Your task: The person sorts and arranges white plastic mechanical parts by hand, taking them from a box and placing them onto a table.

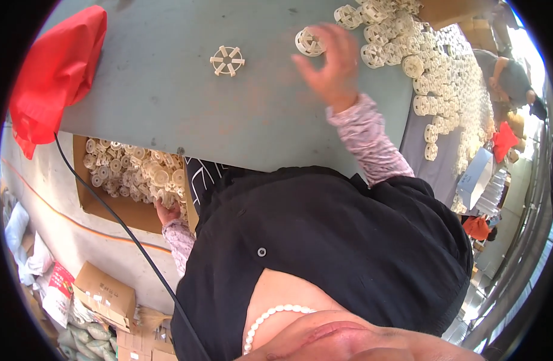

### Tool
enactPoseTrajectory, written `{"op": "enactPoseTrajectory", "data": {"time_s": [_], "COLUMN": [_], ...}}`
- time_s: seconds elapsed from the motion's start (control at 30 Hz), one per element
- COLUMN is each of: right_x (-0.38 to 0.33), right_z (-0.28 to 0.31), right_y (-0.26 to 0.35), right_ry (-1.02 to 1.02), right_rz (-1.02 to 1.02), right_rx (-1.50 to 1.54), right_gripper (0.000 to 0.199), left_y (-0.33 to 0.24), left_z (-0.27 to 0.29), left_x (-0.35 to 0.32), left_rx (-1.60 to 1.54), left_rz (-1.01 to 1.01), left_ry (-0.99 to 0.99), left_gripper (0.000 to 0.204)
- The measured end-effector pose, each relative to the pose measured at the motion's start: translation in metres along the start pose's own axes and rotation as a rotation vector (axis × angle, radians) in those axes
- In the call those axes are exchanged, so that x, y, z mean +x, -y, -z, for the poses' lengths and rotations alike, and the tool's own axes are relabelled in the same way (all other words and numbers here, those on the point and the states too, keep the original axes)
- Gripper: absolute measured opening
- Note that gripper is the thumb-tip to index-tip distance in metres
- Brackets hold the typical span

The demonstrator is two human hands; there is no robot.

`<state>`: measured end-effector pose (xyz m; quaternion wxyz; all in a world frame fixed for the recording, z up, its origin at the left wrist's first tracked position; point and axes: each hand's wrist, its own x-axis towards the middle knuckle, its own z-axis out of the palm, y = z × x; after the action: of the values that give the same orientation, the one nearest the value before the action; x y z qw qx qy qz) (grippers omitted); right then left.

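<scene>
My right hand [336, 69] is over the table, thumb and fingers spread, its fingers smeared by motion. They reach around a round cream plastic cage [309, 42], which shows sharp on the tabletop; no grip on it is visible. To the left, a flat spoked cream plastic ring [228, 61] lies alone. Low at the left, my left hand [167, 212] is inside a cardboard box [99, 207] beside the table. Its fingers curl against cream plastic parts [129, 165] heaped there and seem closed on one, though their tips are partly hidden.
Rows of cream cages [442, 96] cover the table's right side. A red cloth [60, 78] hangs over the left corner, with a black cable [108, 207] running down from it. Cartons [105, 295] and sacks stand on the floor at lower left. Another person [510, 78] is at far right.
</scene>
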<state>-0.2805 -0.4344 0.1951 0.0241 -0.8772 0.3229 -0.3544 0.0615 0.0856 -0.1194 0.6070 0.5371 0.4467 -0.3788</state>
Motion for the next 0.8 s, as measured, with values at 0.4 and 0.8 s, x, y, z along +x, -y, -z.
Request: {"op": "enactPoseTrajectory", "data": {"time_s": [0.4, 0.8], "right_x": [-0.016, 0.037], "right_z": [0.016, 0.013], "right_y": [-0.065, -0.115], "right_ry": [0.028, -0.217], "right_rz": [-0.180, -0.098], "right_rx": [0.033, -0.034], "right_gripper": [0.068, 0.075], "left_y": [0.027, 0.012], "left_z": [-0.093, -0.042], "left_x": [-0.026, 0.024], "left_rx": [-0.206, 0.186], "left_rz": [0.017, -0.052], "left_ry": [0.323, -0.116], "left_gripper": [0.044, 0.062]}}
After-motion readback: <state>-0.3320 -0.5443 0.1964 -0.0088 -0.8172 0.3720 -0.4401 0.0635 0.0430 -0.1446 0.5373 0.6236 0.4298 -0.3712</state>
